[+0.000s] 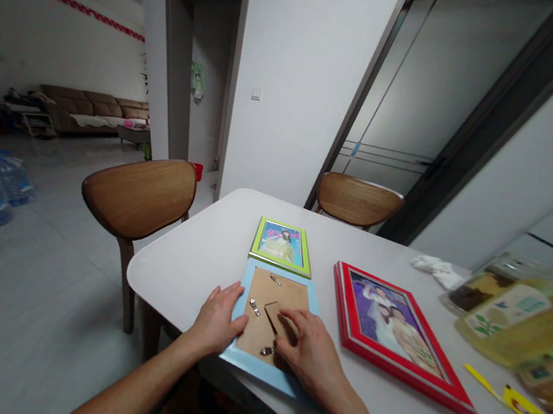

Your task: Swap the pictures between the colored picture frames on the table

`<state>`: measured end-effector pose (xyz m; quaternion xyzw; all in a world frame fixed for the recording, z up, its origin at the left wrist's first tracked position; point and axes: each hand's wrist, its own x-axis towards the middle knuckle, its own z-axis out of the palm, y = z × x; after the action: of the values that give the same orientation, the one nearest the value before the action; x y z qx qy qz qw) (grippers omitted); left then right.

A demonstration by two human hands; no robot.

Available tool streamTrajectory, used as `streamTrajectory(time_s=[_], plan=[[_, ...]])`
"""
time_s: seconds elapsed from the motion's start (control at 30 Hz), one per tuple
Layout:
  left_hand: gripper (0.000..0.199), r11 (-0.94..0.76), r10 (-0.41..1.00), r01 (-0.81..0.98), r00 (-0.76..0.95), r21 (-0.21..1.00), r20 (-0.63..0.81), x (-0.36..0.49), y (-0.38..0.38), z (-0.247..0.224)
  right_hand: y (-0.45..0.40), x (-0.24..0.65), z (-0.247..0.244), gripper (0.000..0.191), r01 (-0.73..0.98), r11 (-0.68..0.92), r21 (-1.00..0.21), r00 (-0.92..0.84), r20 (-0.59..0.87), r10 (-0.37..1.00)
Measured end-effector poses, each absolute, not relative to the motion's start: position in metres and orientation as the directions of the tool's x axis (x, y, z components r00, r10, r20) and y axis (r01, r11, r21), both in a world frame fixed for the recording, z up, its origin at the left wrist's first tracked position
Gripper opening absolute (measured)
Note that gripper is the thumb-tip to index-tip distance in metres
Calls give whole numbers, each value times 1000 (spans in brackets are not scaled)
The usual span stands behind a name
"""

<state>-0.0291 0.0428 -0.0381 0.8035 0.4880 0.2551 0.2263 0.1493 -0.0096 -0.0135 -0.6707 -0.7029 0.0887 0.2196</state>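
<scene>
A light blue frame lies face down at the table's near edge, its brown backing board showing, with small metal clips on it. My left hand rests on the frame's left side, fingers apart, holding nothing. On the right part of the backing is my right hand, fingers bent, beside a thin dark L-shaped piece and the lower clip. Whether its fingertips grip anything is unclear. Just beyond the blue frame lies a green frame with a picture, face up.
On the white table, a red picture frame lies at the right. Past it are a white cloth, a large yellow bottle, a jar and yellow items. Wooden chairs stand left and behind.
</scene>
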Motion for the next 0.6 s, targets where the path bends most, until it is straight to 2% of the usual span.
streamTrajectory(time_s=[0.13, 0.23, 0.3, 0.37, 0.47, 0.6], plan=[[30, -364, 920, 572, 345, 735, 186, -25, 41, -28, -10, 151, -1, 35, 915, 111, -388, -5, 262, 965], [15, -283, 942, 312, 266, 907, 202, -19, 39, -18, -12, 145, 11, 32, 914, 152, -377, -13, 345, 938], [15, -161, 966, 110, 222, 981, 134, -17, 41, -14, -12, 141, 17, 31, 897, 199, -394, -27, 401, 916], [20, -52, 978, 3, 202, 999, 50, -20, 45, -12, -12, 140, 20, 30, 871, 235, -431, -28, 435, 900], [24, -7, 989, -15, 147, 1000, 10, -41, 56, -13, -11, 151, 14, 33, 858, 215, -466, 14, 441, 897], [26, 39, 998, 27, 56, 999, -40, -86, 69, -18, -16, 177, -7, 38, 919, 6, -394, 127, 309, 943]])
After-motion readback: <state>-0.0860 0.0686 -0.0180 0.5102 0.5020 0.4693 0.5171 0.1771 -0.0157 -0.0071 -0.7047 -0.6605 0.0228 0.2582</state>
